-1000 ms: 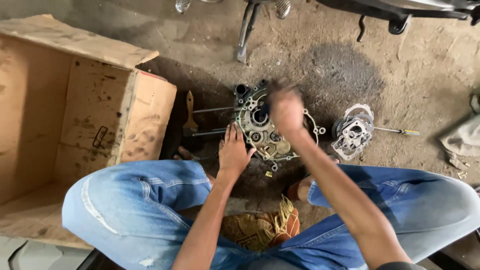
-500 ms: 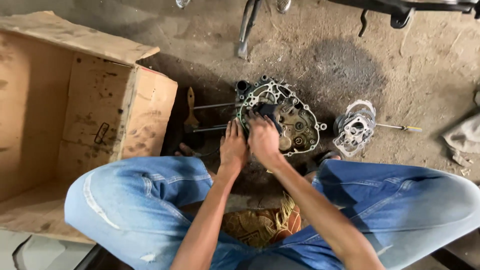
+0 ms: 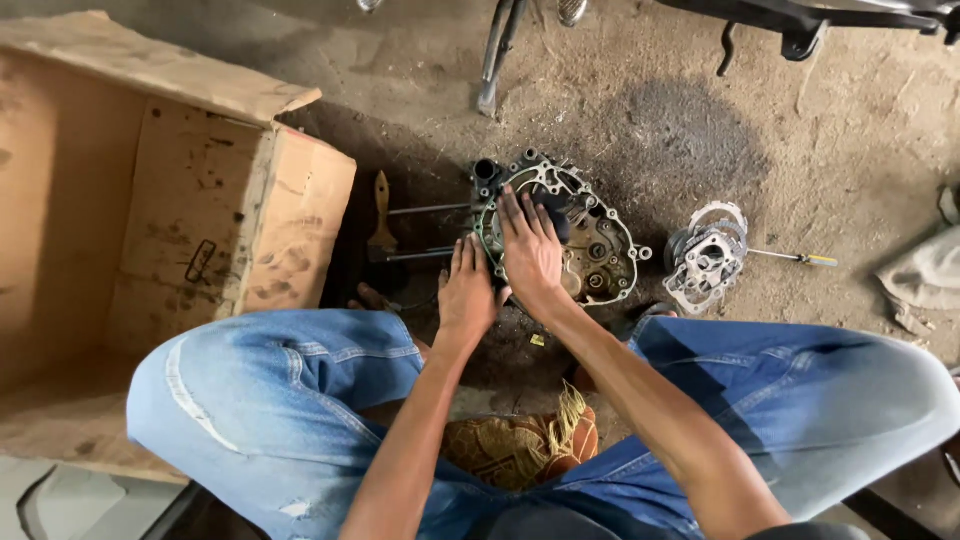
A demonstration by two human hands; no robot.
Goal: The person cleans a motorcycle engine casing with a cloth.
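A grimy metal engine crankcase half (image 3: 590, 245) lies flat on the dirt floor in front of me, open side up, with two long studs (image 3: 425, 232) sticking out to its left. My right hand (image 3: 530, 250) lies palm down inside the case, fingers spread over a dark part near its middle. My left hand (image 3: 468, 290) presses flat against the case's near left rim. Neither hand grips anything that I can see.
An open, stained cardboard box (image 3: 150, 220) lies on its side at the left. A paintbrush (image 3: 381, 215) rests between box and case. A smaller engine part (image 3: 708, 258) and a screwdriver (image 3: 795, 257) lie to the right. My jeans-clad knees flank a patterned cloth (image 3: 520, 445).
My right hand has come down from the case's far upper rim into its middle. My left hand has stayed on the near rim.
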